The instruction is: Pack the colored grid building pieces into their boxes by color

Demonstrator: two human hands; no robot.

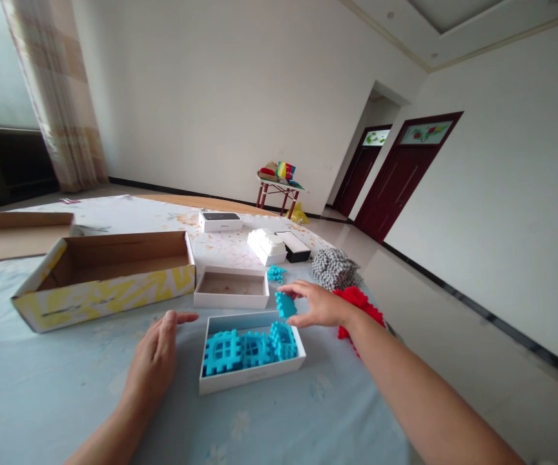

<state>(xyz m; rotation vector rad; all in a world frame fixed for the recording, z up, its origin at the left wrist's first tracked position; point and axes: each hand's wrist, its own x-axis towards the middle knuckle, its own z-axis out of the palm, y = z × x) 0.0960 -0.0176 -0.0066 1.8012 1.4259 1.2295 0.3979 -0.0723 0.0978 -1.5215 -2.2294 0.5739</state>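
in the head view, the right hand [315, 305] pinches a blue toothed piece [285, 305] between thumb and fingers, at the far right corner of a shallow white box [252, 376]. the left hand [160, 349] holds nothing; it is loosely spread, its fingertips just beside the box's far left corner. inside that box sit blue blocks [221, 352] in a row, the left one with a window-like grid. just far of it stands an open second box [230, 300], with blue bits [276, 274] to its right. farther off are white pieces [266, 242] and, to their left, a dark-topped box [221, 223]. a yellow-and-white carton [109, 287] stands at the left. to the right lie grey pieces [333, 268] and, nearer, red pieces [359, 303], partly hidden by the right forearm. a flowered cloth [240, 433] lies under everything.
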